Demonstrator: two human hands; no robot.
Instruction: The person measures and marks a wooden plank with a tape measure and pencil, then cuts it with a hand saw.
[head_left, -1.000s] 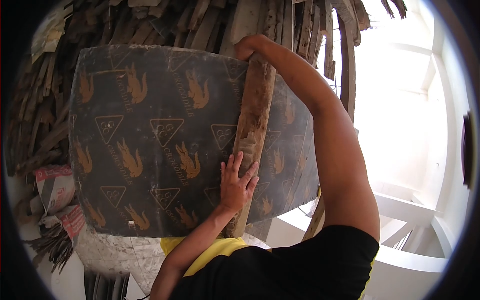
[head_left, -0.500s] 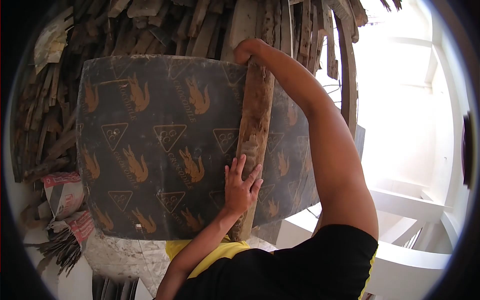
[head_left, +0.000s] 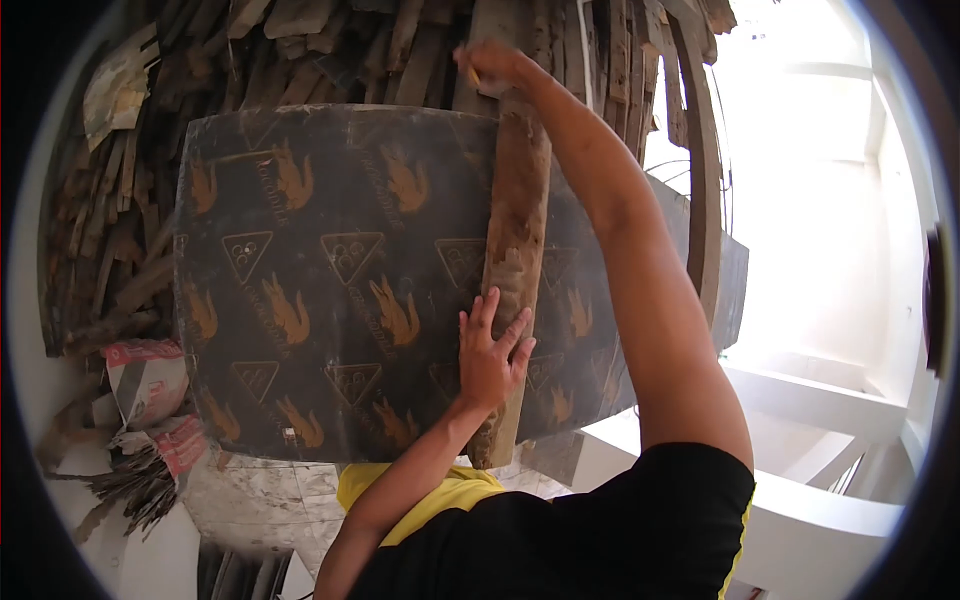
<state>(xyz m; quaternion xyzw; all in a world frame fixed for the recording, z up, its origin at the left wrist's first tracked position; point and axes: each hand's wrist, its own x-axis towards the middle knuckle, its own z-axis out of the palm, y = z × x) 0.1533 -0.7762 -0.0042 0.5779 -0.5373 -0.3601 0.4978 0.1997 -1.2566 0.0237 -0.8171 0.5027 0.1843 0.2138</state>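
Observation:
A rough wooden plank [head_left: 518,190] lies lengthwise over a dark plywood sheet [head_left: 310,225] printed with gold crocodiles and triangles. My left hand [head_left: 489,355] rests flat on the plank's lower half, fingers spread. At the plank's far end is my right hand [head_left: 495,66], closed and smeared by motion. A small thin yellow thing [head_left: 473,76] shows at its fingers; its kind is too blurred to tell.
Piled wooden boards [head_left: 330,50] fill the area beyond the plywood. Torn paper sacks [head_left: 148,380] and a bundle of thin dark strips [head_left: 140,490] lie at the left. White concrete beams [head_left: 810,400] stand to the right, with tiled floor [head_left: 260,505] below.
My right hand has lifted slightly off the plank's far end, and the yellow thing now shows. My left hand stays on the plank. The whole view has shifted a little.

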